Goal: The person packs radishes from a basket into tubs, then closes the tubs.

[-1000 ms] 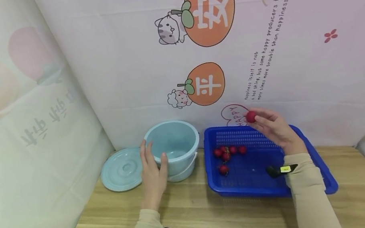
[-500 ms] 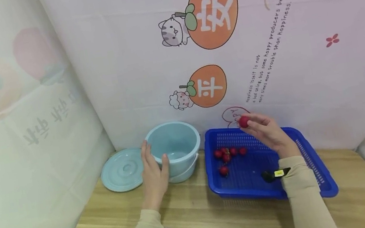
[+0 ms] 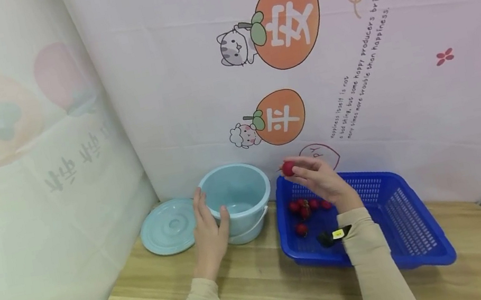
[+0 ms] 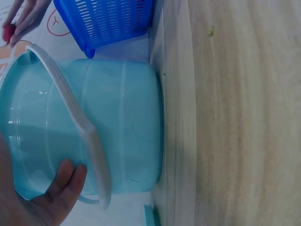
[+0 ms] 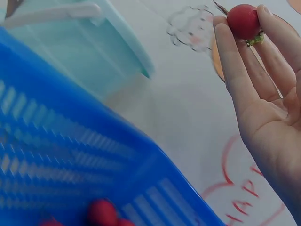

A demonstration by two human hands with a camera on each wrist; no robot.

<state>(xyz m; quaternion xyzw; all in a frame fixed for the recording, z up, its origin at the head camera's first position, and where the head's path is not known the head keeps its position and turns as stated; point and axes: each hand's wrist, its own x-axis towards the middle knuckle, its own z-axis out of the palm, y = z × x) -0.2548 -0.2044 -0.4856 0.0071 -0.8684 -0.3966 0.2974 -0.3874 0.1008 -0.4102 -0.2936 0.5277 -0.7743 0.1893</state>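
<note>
A small red radish (image 5: 243,21) with a thin root and a green stub is pinched between the thumb and fingertips of my right hand (image 3: 324,183). That hand is raised over the left back part of a blue basket (image 3: 427,224), just right of a light blue bucket (image 3: 249,226). My left hand (image 3: 209,233) rests against the bucket's outer left side, fingers fairly straight and thumb apart. In the left wrist view its fingertips (image 4: 77,181) lie on the bucket wall beside the pale handle (image 4: 84,125). Several more radishes (image 3: 301,229) lie in the basket's left end.
A round light blue lid (image 3: 167,227) lies left of the bucket on the wooden table (image 3: 265,290). A printed cloth (image 3: 174,102) hangs behind, close to bucket and basket. Another cloth (image 3: 45,248) stands along the left side.
My right hand has carried the radish left from above the basket's middle toward the bucket. The left hand keeps its place at the bucket. The head view has shifted slightly.
</note>
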